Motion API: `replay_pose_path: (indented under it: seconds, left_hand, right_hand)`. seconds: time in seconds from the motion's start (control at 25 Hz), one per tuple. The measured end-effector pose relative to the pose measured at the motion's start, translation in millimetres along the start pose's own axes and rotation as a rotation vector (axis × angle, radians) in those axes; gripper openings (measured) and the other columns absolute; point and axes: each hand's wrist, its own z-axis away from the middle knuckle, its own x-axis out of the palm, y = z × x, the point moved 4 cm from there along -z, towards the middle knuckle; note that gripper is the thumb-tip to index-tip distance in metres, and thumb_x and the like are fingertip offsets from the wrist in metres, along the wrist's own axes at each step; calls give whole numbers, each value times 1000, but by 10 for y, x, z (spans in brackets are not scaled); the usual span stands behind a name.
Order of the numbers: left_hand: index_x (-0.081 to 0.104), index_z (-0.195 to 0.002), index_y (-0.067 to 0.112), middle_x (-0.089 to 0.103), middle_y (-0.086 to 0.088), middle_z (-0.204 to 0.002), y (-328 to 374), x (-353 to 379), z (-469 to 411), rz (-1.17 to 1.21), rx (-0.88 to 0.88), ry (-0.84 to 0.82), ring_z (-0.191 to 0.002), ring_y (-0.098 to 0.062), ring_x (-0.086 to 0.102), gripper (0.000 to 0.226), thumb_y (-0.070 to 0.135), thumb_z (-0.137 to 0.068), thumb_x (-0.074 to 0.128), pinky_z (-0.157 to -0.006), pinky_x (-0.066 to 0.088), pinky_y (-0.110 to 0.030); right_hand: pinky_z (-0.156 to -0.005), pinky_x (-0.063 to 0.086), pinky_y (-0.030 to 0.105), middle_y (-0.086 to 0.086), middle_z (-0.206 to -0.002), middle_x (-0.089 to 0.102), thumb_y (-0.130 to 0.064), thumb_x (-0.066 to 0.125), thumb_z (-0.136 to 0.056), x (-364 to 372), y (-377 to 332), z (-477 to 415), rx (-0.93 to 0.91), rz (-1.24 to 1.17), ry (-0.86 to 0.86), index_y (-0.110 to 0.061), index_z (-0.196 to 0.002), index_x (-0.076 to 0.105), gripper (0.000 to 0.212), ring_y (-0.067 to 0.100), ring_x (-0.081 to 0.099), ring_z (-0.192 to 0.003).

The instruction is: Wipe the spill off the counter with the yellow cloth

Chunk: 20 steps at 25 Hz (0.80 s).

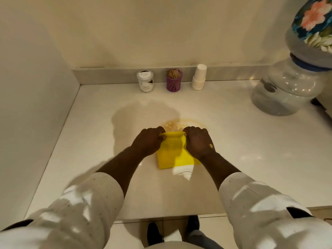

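Office pantry corner — paper cups (199, 77), stirrer pot (173, 81), water dispenser bottle (285, 88).

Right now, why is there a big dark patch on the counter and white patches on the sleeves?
Head view: the dark patch looks like the person's shadow on the counter, behind the yellow cloth; the white patches are glare on the sleeves; the edges bend from the wide lens.

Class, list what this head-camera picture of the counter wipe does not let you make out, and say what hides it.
1. Near part of the brown spill: covered by the yellow cloth and both hands.
2. Label text on the white jar: too small.
3. Top of the water bottle: cut off by the right edge.
4. Fingertips of the left hand and right hand: curled over the cloth's far edge.
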Motion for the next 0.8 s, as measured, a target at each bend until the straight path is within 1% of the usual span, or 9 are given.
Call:
replay_pose_path:
  seconds: [0.08,0.16,0.28,0.36,0.4,0.48,0.56,0.64,0.8]
  left_hand:
    - [64,-117,13,72,-13,-104,-117,-7,20,-53,16,29,-94,-36,66,27,30,-99,55,-81,48,-43]
    - [63,-121,14,71,-11,-110,-208,46,1,-108,13,38,-99,-35,65,30,31,-98,56,-85,45,-43]
    - [57,-134,13,64,-10,-132,-311,176,-8,-138,7,22,-119,-32,60,41,29,-97,56,-101,41,-43]
    - [48,-145,10,50,-13,-151,-360,278,-4,-154,44,-23,-139,-32,46,48,29,-101,49,-116,30,-45]
    - [42,-150,10,39,-12,-159,-387,327,-2,-168,55,-60,-147,-31,35,51,30,-103,43,-121,23,-45]
    - [28,-157,12,21,-9,-167,-439,398,3,-178,54,-115,-155,-28,16,57,36,-106,33,-125,12,-45]
    - [19,-159,14,12,-7,-169,-494,399,12,-169,53,-100,-156,-26,8,62,43,-106,30,-126,8,-45]
    - [15,-160,16,8,-7,-169,-601,359,23,-156,15,-68,-157,-25,5,67,49,-104,30,-126,7,-46]
    - [6,-161,20,1,-5,-170,-959,286,14,-161,-124,-48,-157,-23,-2,72,58,-102,24,-127,4,-46]
  right_hand:
    - [-84,40,46,12,-107,70,-10,55,-93,89,-88,-22,11,3,33,-12,-118,66,28,38,62,-98]
    - [-88,42,47,14,-110,70,-15,49,-88,191,-110,-48,17,0,22,-11,-122,66,38,39,62,-100]
    - [-101,40,49,16,-124,68,-15,48,-91,352,-90,-58,60,-21,5,-8,-129,63,41,39,61,-114]
    - [-114,33,53,18,-143,57,-16,54,-99,451,-125,-14,74,-22,20,-6,-139,55,41,38,50,-133]
    - [-119,26,55,16,-152,48,-22,54,-102,487,-156,13,68,-17,23,-7,-146,49,47,36,41,-142]
    - [-124,14,56,10,-165,29,-34,48,-105,552,-217,60,41,3,-12,-11,-157,33,58,29,22,-153]
    - [-125,4,53,5,-170,13,-45,38,-106,636,-293,84,9,39,-87,-16,-161,18,65,23,7,-156]
    - [-125,-2,51,3,-171,6,-50,31,-106,723,-372,90,-12,60,-141,-21,-162,10,67,21,-2,-156]
    - [-123,-5,57,1,-170,-8,-63,17,-102,933,-498,23,-49,116,-199,-30,-161,0,70,23,-13,-155]
